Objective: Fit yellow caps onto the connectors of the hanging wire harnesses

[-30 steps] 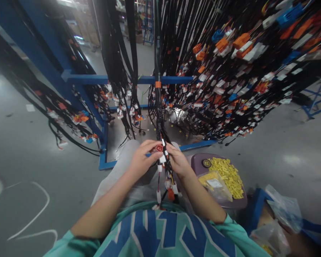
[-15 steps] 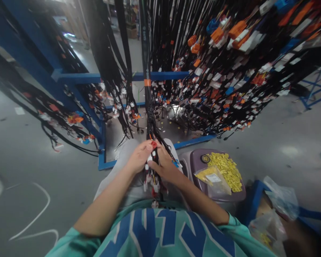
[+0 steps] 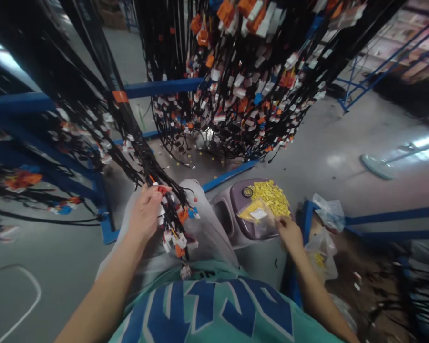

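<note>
My left hand point(image 3: 147, 209) is closed on a red connector point(image 3: 162, 190) at the end of a black wire harness point(image 3: 148, 162) over my lap. White, orange and blue connectors point(image 3: 178, 240) hang just below it. My right hand point(image 3: 288, 231) is at the right edge of a purple-grey lid point(image 3: 239, 197), by a heap of small yellow pieces point(image 3: 271, 195). Its fingertips are bent together near the heap's lower edge; whether they hold a piece is too small to tell. A clear bag of yellow pieces with a white label point(image 3: 255, 213) lies on the lid.
A blue frame point(image 3: 164, 87) stands in front, with dense bundles of black wires and connectors point(image 3: 236, 95) hanging from it. Plastic bags point(image 3: 329, 212) lie at a blue rack on the right. A round grey base point(image 3: 376, 166) stands on the floor farther right.
My right hand has left the harness and moved right to the yellow pieces. My left hand still holds the red connector. The view has turned to the right.
</note>
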### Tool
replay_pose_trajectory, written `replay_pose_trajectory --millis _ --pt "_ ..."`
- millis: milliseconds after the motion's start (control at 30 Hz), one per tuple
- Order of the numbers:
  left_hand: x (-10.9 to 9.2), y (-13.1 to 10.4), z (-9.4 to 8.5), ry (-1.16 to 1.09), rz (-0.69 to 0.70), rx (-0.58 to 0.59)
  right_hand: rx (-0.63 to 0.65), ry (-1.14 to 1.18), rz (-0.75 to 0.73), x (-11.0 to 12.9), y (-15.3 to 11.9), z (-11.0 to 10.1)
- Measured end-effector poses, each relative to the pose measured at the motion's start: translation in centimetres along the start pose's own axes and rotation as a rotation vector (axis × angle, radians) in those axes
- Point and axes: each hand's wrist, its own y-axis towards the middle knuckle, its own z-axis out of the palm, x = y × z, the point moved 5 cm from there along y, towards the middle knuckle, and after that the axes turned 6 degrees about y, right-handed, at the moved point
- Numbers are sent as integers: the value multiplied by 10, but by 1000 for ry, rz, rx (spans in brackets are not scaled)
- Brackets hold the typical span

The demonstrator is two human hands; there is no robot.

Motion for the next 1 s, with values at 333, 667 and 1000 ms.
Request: replay_pose_trajectory --millis 333,667,1000 --pt "-8 -2 20 -306 -111 167 160 -61 212 -90 -7 61" --pt "-7 -4 16 -228 -116 139 87 -97 265 -85 8 85" --pt "-9 -2 18 -190 -88 125 32 65 206 -77 -1 77"
